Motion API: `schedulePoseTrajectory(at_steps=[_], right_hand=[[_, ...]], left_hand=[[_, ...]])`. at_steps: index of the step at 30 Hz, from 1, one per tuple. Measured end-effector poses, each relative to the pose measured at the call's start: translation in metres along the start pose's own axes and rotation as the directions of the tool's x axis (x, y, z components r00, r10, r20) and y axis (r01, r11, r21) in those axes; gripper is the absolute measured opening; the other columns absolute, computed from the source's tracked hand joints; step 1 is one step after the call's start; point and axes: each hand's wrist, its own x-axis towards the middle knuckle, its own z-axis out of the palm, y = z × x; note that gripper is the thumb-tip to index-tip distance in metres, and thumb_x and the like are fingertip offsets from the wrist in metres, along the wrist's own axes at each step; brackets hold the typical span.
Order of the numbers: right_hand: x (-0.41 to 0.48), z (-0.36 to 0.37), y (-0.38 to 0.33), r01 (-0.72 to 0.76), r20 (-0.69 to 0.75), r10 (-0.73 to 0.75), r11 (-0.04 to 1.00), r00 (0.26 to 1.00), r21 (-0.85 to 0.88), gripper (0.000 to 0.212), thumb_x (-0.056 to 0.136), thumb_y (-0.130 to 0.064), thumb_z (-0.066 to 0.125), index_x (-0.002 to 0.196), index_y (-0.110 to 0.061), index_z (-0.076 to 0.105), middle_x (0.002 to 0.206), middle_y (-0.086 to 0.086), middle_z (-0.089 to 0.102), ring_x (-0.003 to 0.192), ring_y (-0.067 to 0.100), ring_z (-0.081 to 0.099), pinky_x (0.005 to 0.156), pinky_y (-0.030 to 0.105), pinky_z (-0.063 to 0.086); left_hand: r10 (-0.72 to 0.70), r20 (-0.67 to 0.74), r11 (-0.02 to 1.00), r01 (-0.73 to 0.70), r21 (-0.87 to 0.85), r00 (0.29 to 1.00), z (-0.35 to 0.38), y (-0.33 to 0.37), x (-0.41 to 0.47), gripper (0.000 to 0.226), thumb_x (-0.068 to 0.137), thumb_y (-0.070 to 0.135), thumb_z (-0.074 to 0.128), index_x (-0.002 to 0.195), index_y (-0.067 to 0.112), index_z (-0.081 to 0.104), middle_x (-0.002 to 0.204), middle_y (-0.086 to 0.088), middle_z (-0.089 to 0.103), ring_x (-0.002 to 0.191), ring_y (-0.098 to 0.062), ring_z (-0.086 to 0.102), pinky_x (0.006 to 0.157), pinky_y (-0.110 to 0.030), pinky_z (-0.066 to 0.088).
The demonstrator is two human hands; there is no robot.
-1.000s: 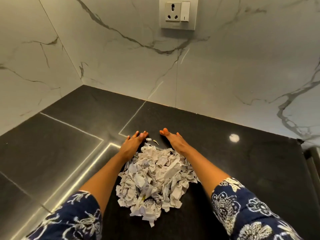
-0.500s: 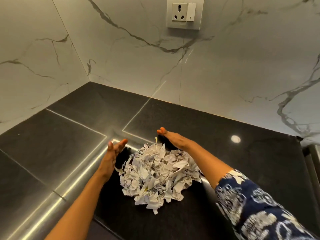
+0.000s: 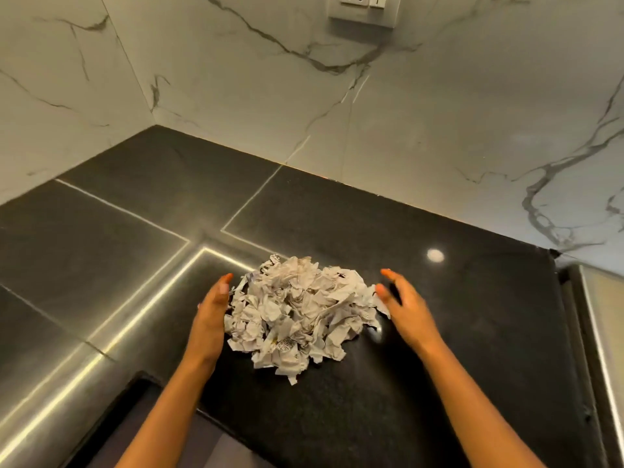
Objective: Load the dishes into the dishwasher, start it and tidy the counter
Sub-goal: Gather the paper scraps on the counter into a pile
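Note:
A heap of torn, crumpled white paper scraps lies on the black stone counter. My left hand stands on edge against the heap's left side, fingers straight and touching the scraps. On the heap's right side my right hand is also held flat with straight fingers, its fingertips at the paper's edge; it is a little blurred. Neither hand holds anything. No dishes or dishwasher are in view.
White marble walls meet in a corner behind the counter, with a wall socket high up. The counter's front edge steps back at the lower left. A metal-edged surface borders the counter at the right.
Both hands drew back from behind the heap to its two sides; the left hand swung out and returned against the paper. The heap has shifted slightly nearer and is more gathered.

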Motion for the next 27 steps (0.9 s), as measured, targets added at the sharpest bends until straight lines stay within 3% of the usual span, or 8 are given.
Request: schedulePoseTrajectory(at_steps=[2,5,12,15,17,20,24,27], right_hand=[[-0.004,0.017,0.001,0.076,0.084,-0.07,0.995,0.994,-0.068,0.079,0.078,-0.075,0.041,0.143,-0.031,0.032,0.153,-0.004,0.026,0.14,0.014,0.025,0.113,0.037,0.027],[0.0,0.048,-0.016,0.129,0.116,-0.118,0.987,0.986,-0.093,0.094,0.068,-0.087,0.024,0.145,-0.032,0.028,0.156,-0.004,0.02,0.143,0.015,0.018,0.115,0.046,0.021],[-0.002,0.09,-0.039,0.147,-0.054,-0.144,0.987,0.988,0.064,0.049,0.094,-0.047,0.039,0.136,-0.024,0.045,0.146,-0.004,0.038,0.136,0.009,0.03,0.113,0.027,0.023],[0.002,0.097,-0.045,0.12,-0.102,-0.096,0.958,0.99,0.261,0.041,0.095,-0.044,0.041,0.131,-0.026,0.051,0.136,-0.007,0.049,0.125,0.004,0.044,0.108,0.032,0.037],[0.005,0.101,-0.047,0.1,-0.124,-0.056,0.919,0.991,0.381,0.038,0.095,-0.046,0.041,0.126,-0.028,0.054,0.129,-0.009,0.056,0.119,0.003,0.05,0.103,0.035,0.043],[0.01,0.103,-0.05,0.08,-0.14,0.0,0.82,0.99,0.567,0.032,0.094,-0.049,0.043,0.117,-0.034,0.059,0.121,-0.008,0.062,0.114,0.007,0.057,0.099,0.037,0.046],[0.017,0.091,-0.061,0.073,-0.171,0.076,0.686,0.982,0.724,0.023,0.099,-0.025,0.041,0.105,-0.024,0.063,0.11,0.004,0.068,0.102,0.013,0.065,0.087,0.026,0.053],[0.021,0.082,-0.068,0.071,-0.174,0.107,0.621,0.979,0.781,0.024,0.099,-0.018,0.041,0.099,-0.015,0.064,0.098,0.005,0.07,0.09,0.013,0.067,0.077,0.021,0.054]], left_hand=[[0.022,0.035,0.997,-0.024,0.079,0.999,0.025,-0.002,0.0,0.054,0.078,0.083,0.028,0.124,0.06,0.04,0.149,0.009,0.036,0.139,-0.013,0.03,0.117,-0.054,0.012],[0.042,0.021,0.995,-0.044,0.092,0.999,0.061,0.007,-0.002,0.07,0.076,0.085,0.027,0.135,0.049,0.038,0.151,0.007,0.034,0.14,-0.014,0.029,0.116,-0.055,0.016],[0.016,-0.051,0.997,-0.02,-0.081,0.999,0.103,0.026,-0.015,0.054,0.087,0.067,0.035,0.133,0.039,0.044,0.144,0.01,0.043,0.131,-0.005,0.039,0.107,-0.026,0.033],[-0.017,-0.12,0.971,-0.012,-0.239,0.993,0.116,0.037,-0.017,0.039,0.096,0.045,0.036,0.129,0.031,0.051,0.129,0.014,0.053,0.118,0.004,0.049,0.088,-0.003,0.038],[-0.045,-0.152,0.944,-0.008,-0.329,0.987,0.124,0.045,-0.014,0.034,0.1,0.035,0.035,0.126,0.027,0.054,0.12,0.018,0.056,0.109,0.012,0.053,0.081,0.0,0.04],[-0.067,-0.192,0.915,-0.017,-0.404,0.979,0.135,0.053,-0.011,0.033,0.102,0.031,0.034,0.123,0.023,0.058,0.118,0.018,0.059,0.104,0.016,0.054,0.086,-0.006,0.045],[-0.12,-0.229,0.85,-0.019,-0.526,0.966,0.144,0.061,-0.007,0.034,0.101,0.031,0.038,0.118,0.019,0.064,0.122,0.001,0.065,0.115,-0.011,0.059,0.1,-0.033,0.047],[-0.155,-0.23,0.801,-0.014,-0.599,0.961,0.148,0.071,-0.006,0.032,0.1,0.028,0.04,0.114,0.014,0.066,0.116,-0.005,0.067,0.111,-0.018,0.062,0.099,-0.038,0.048]])
